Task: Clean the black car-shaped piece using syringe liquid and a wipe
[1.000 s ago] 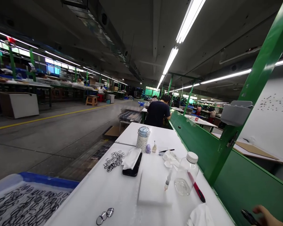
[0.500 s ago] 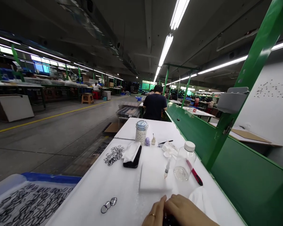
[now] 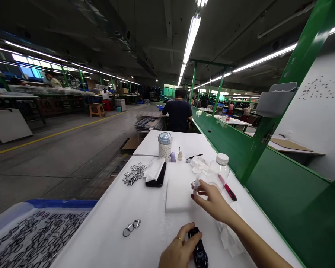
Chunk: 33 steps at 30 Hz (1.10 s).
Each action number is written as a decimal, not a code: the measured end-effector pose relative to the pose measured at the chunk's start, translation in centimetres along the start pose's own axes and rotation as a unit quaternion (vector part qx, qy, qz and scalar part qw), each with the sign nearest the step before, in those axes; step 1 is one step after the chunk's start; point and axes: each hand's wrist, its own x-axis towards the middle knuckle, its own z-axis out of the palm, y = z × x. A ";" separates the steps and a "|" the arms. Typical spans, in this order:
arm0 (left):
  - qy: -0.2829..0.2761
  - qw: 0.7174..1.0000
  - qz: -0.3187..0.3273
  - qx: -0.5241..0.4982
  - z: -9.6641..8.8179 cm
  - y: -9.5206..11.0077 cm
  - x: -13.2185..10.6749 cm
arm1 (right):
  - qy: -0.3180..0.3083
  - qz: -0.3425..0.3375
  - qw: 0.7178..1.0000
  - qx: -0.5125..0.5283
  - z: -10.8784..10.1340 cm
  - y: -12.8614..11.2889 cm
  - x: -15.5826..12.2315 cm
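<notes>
Apparently the grasp is in hand: just right of centre, the right hand [image 3: 209, 199] pinches the syringe [image 3: 195, 187], while at bottom centre the half-curled left hand [image 3: 180, 247] grips a glossy black object [image 3: 200, 255]. Lifting would call for steady fingertips.

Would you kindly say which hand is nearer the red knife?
The right hand, just left of the knife; the left hand is farther, below-left in view, gripping a black object.

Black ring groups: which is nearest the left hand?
The row of three rings on the white table, left of the left hand. The heap lies farther up the table, and many more rings sit in the blue-rimmed tray.
</notes>
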 end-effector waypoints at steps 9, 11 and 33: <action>-0.027 0.994 -0.094 -0.047 -2.0 4.1 0.5 | -0.039 0.006 0.987 0.154 0.2 1.1 0.7; 0.008 0.993 -0.102 -0.057 -1.8 4.4 0.6 | -0.050 0.003 0.984 0.172 0.5 1.2 0.4; 0.085 0.987 -0.098 -0.094 -2.0 4.8 1.3 | 0.014 -0.011 0.774 0.632 1.2 -4.5 -6.1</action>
